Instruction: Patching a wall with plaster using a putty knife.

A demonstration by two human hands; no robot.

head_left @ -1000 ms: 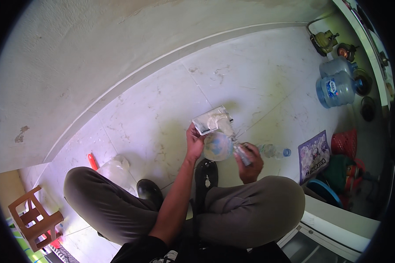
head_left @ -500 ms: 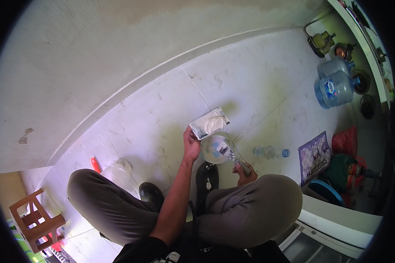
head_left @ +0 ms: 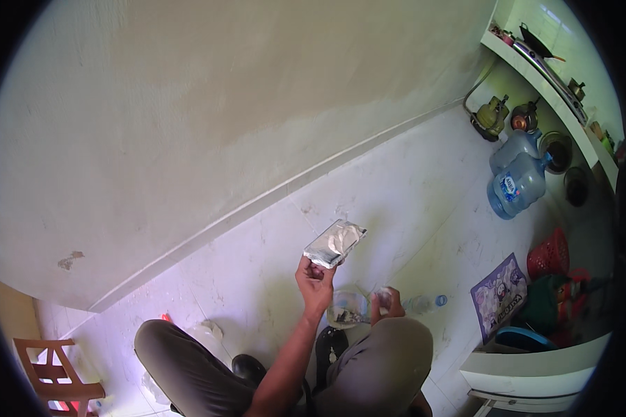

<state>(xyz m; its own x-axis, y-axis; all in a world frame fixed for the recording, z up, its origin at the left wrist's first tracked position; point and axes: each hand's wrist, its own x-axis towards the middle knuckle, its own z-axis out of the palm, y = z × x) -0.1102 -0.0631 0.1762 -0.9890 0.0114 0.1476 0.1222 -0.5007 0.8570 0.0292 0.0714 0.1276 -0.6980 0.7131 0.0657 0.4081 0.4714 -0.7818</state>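
Observation:
My left hand (head_left: 315, 283) grips the near edge of a flat rectangular board (head_left: 321, 248), its fingers underneath. A thick smear of white putty (head_left: 343, 238) lies on the far part of it. Below and to the right, a round pale tub (head_left: 355, 303) stands on the floor near my shoe. My right hand (head_left: 391, 304) is closed at the tub's right edge. It is on a putty knife (head_left: 349, 317), whose smeared blade reaches down into the tub. The handle is mostly hidden by my fingers and knee.
A clear plastic bottle (head_left: 424, 304) lies right of the tub. Large blue water jugs (head_left: 518, 184), a gas cylinder (head_left: 492, 117) and a red basket (head_left: 548, 254) stand at the right under a counter. A wall (head_left: 257, 83) runs along the far side; a brown stool (head_left: 55, 372) stands lower left.
My view has tilted up, showing more wall and counter. The putty knife has gone from above the tub, blade up, to blade down in it. The board stays in my left hand.

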